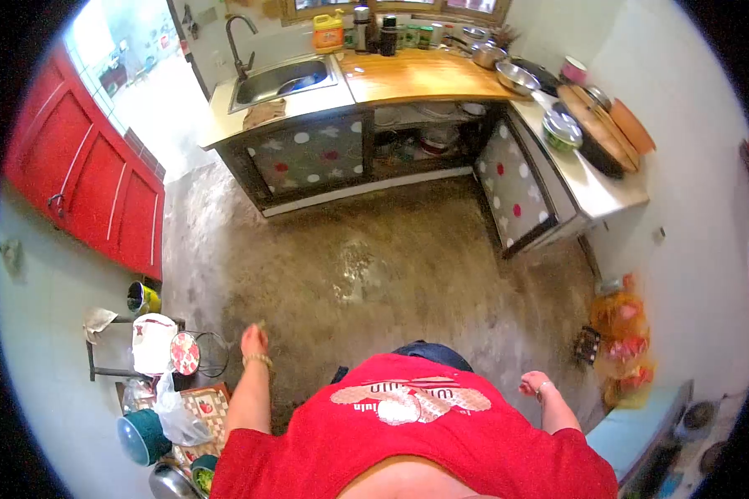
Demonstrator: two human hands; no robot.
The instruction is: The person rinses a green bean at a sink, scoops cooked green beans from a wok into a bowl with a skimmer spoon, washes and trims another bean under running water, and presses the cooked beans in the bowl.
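Note:
Both of my arms hang apart from my red shirt [391, 407], above the brown floor [408, 258]. My left hand [255, 341], with a bracelet at the wrist, is nearest to the round wire rack beside a small stand. Its fingers are small and blurred, and I cannot make out whether they hold anything. On the other side, my right hand [534, 382] has its fingers curled in, with a band at the wrist and no object visible in them. Neither hand touches a surface.
Ahead are a sink [283, 83], a wooden counter [424, 75] and an open cabinet door [516, 183]. Pans and a lidded bowl [562, 130] stand right. A red door [83, 166], a stand [112, 372] and a teal pot [144, 437] are left; orange bags [620, 333] hang right.

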